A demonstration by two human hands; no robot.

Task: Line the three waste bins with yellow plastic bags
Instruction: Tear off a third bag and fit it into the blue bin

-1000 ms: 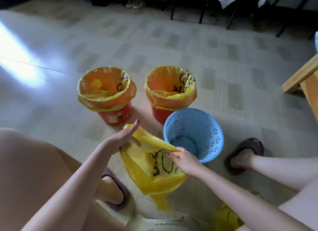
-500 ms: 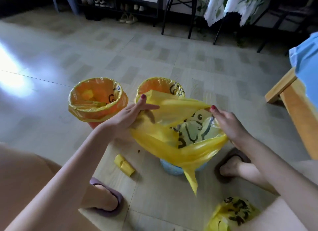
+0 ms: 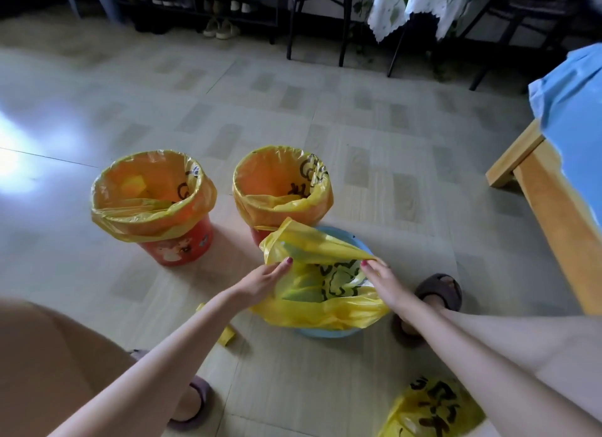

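with the left hand [image 3: 260,281] and right hand [image 3: 381,278] each pinching the yellow bag's [image 3: 325,316] mouth over the blue bin [image 3: 329,332], better spread it wide, push the bottom down, then fold the edge evenly round the rim.

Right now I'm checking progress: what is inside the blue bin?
An open yellow bag with black print sits in the blue bin, held at its mouth by the left hand and right hand. The bag covers the bin's bottom.
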